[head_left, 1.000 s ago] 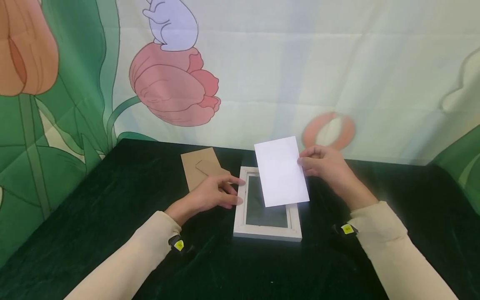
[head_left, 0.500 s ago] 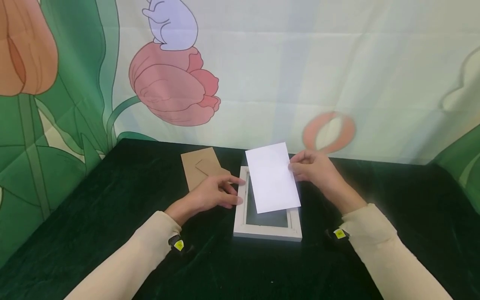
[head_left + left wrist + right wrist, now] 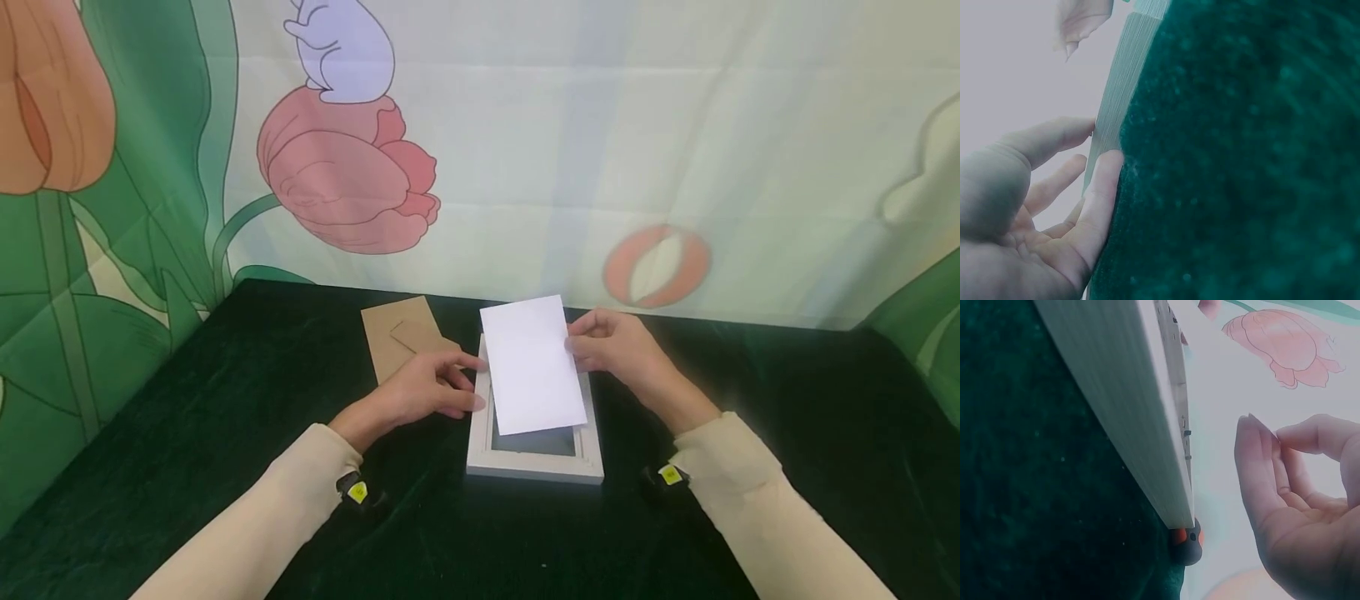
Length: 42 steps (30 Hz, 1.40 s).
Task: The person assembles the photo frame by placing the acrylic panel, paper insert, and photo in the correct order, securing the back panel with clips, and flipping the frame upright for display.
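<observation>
1. Left hand (image 3: pixel 420 387) has its fingers lightly bent and spread, thumb and a fingertip touching the left side of a white frame (image 3: pixel 531 462); the right hand (image 3: pixel 618 348) pinches the right edge of a white sheet (image 3: pixel 532 367) between thumb and fingertips.
2. Behind everything hangs a pale backdrop (image 3: pixel 510 167) printed with tulips and green leaves.
3. Dark green cloth (image 3: pixel 547 542) spreads below it.
4. On this cloth lies the frame, flat, some grey opening showing under the sheet's lower edge.
5. Slightly slanted, the sheet is over the frame's upper part; whether they touch, I cannot tell.
6. Left of the frame lies a brown cardboard panel (image 3: pixel 386 333), partly hidden by the left hand.
7. Just beside a frame corner, the right wrist view shows an orange-and-black object (image 3: pixel 1190 553).
8. Near the wrists sit 2 yellow labels (image 3: pixel 357 492).
</observation>
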Each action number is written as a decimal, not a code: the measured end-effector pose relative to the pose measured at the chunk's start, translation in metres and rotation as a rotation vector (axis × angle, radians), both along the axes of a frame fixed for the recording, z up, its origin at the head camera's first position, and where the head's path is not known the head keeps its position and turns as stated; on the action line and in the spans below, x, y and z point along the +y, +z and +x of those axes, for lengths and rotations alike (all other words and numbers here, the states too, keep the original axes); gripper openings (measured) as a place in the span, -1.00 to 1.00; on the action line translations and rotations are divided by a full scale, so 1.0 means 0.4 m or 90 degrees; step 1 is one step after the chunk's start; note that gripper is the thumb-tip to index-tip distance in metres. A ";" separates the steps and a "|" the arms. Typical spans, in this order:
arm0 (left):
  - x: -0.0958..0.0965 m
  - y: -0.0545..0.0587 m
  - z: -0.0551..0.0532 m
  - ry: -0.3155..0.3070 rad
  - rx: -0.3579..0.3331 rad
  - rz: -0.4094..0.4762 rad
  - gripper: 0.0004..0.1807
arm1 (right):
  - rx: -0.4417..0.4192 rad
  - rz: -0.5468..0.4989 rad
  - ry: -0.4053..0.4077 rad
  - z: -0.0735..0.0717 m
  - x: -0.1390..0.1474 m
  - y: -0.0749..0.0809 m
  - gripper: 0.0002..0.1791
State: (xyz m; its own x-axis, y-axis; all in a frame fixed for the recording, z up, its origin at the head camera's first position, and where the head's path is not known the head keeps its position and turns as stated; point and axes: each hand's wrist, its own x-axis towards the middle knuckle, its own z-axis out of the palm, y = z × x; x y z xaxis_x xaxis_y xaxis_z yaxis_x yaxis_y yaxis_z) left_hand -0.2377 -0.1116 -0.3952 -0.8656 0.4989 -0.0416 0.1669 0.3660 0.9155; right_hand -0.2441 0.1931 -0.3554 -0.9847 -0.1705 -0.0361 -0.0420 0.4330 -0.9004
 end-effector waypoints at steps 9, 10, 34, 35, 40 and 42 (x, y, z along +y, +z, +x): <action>-0.004 -0.002 0.002 0.000 -0.007 0.006 -0.39 | -0.015 0.028 0.029 0.002 0.000 -0.005 -0.62; -0.003 -0.002 0.002 0.000 -0.006 0.005 -0.39 | -0.018 0.033 0.032 0.001 0.002 -0.004 -0.61; -0.003 -0.004 0.007 0.005 -0.010 0.008 -0.41 | -0.025 0.049 0.120 0.001 0.028 0.002 -0.64; -0.003 -0.005 0.006 0.005 -0.009 0.009 -0.41 | -0.026 0.047 0.120 0.001 0.027 0.004 -0.62; -0.003 -0.003 0.004 0.004 0.000 0.004 -0.42 | -0.012 0.056 0.149 -0.002 0.029 0.004 -0.42; -0.003 -0.003 0.004 0.005 -0.002 0.002 -0.41 | 0.002 0.068 0.171 -0.003 0.030 0.003 -0.31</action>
State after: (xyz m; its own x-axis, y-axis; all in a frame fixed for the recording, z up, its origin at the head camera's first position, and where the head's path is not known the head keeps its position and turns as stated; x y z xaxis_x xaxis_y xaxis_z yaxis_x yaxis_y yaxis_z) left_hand -0.2362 -0.1128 -0.3963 -0.8694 0.4922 -0.0430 0.1607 0.3640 0.9174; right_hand -0.2453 0.2052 -0.3540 -0.9049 -0.4207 -0.0643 -0.1713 0.4984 -0.8498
